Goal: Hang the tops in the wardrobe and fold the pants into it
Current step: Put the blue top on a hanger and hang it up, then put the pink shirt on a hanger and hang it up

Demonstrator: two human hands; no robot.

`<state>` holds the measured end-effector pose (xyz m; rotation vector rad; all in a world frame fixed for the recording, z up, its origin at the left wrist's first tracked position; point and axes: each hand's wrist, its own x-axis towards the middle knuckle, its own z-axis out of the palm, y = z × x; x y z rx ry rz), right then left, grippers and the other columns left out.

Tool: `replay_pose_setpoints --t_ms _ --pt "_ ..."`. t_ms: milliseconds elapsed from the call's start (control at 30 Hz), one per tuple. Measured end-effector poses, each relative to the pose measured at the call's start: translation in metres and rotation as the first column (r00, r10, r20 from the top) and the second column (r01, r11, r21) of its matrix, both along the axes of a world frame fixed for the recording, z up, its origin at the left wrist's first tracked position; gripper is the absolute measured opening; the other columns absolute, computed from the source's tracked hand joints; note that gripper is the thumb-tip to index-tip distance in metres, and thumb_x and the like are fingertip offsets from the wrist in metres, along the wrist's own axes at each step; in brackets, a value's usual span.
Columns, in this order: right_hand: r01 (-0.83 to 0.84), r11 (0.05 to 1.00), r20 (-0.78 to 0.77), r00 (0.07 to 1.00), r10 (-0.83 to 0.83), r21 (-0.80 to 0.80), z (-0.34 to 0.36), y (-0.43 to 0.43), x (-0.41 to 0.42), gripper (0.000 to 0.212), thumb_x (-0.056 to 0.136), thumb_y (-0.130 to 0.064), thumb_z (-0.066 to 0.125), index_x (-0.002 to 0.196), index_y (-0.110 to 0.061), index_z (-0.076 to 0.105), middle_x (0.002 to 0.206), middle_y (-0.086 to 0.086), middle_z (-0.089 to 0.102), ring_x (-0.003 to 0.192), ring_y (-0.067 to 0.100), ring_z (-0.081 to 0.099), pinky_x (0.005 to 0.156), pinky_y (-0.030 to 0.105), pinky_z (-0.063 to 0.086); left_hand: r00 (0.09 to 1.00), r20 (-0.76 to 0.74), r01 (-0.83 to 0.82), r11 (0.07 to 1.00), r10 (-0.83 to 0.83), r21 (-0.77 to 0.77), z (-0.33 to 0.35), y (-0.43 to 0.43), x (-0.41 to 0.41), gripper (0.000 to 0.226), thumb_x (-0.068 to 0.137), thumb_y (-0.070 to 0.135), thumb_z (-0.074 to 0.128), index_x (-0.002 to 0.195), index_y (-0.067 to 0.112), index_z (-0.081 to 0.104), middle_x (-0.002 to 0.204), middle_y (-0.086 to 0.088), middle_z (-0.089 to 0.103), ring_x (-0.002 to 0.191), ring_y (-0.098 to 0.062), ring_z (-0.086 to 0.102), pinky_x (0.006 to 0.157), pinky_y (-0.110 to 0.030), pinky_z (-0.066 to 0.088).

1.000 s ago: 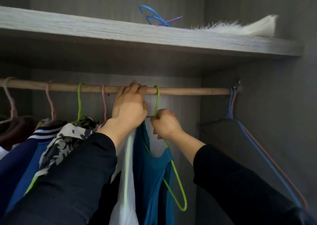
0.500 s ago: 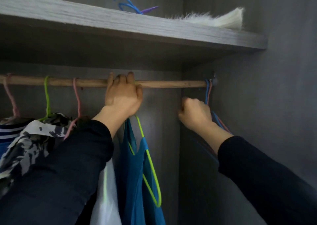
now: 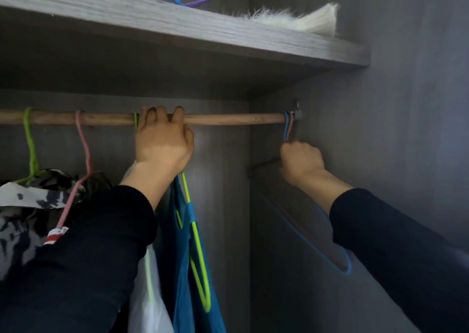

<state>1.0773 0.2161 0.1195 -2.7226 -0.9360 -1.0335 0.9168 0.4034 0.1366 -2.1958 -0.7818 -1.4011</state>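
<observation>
Grips the rod (image 3: pixel 228 118) with the left hand (image 3: pixel 162 147), clasps the blue hanger (image 3: pixel 286 127) by its neck in the right hand (image 3: pixel 300 163); probably light, stiff, slick, best held there.

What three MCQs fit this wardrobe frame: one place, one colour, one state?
1. The right hand grips the empty hangers where? A) top shelf B) far right end of the rod C) rod's middle
2. The loaded hanger under the teal top is: A) pink B) purple C) green
3. The left hand is: A) curled over the rod B) hanging idle C) flat on the shelf

B, hooks sit at the rod's end; C, green wire shows; A, fingers wrap the rod.
</observation>
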Motion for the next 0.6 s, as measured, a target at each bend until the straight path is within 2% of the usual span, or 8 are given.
replay_pose_setpoints --t_ms 200,333,467,600 --pt "-0.100 0.974 -0.117 0.985 0.126 0.204 0.009 0.011 -0.013 0.030 0.092 -0.019 0.056 0.118 -0.005 0.055 0.116 0.015 0.061 0.104 0.033 0.061 0.068 0.031 0.040 1.000 -0.009 0.008 1.000 -0.008 -0.022 0.001 -0.002 -0.004 0.053 0.090 0.030 0.030 0.132 0.005 0.049 0.113 -0.029 0.054 0.110 -0.044 0.047 0.111 -0.046 0.021" --pt "-0.177 0.924 -0.188 0.949 0.251 0.340 0.012 0.022 -0.021 0.033 0.093 -0.019 0.053 0.121 -0.003 0.050 0.119 0.016 0.060 0.107 0.035 0.059 0.071 0.033 0.041 1.000 -0.013 0.009 1.000 -0.009 -0.009 0.002 -0.001 -0.004 0.058 0.084 0.032 0.027 0.129 0.005 0.051 0.109 -0.028 0.056 0.106 -0.043 0.049 0.111 -0.047 0.022" --pt "-0.244 0.823 -0.240 0.880 0.410 0.512 0.011 0.033 -0.019 0.030 0.086 -0.015 0.053 0.113 -0.003 0.058 0.117 0.019 0.062 0.107 0.038 0.059 0.079 0.034 0.047 1.000 -0.024 0.020 1.000 -0.019 0.006 0.001 0.002 -0.004 0.056 0.084 0.031 0.030 0.128 0.004 0.052 0.106 -0.028 0.057 0.104 -0.044 0.051 0.110 -0.048 0.024" --pt "-0.292 0.718 -0.200 0.834 0.515 0.632 0.001 0.040 -0.014 0.019 0.084 -0.011 0.056 0.101 -0.007 0.064 0.102 0.013 0.067 0.100 0.030 0.063 0.071 0.024 0.039 1.000 -0.027 0.017 1.000 -0.017 0.010 0.000 0.005 -0.003 0.054 0.085 0.031 0.031 0.127 0.005 0.051 0.107 -0.028 0.056 0.104 -0.044 0.051 0.109 -0.049 0.026"
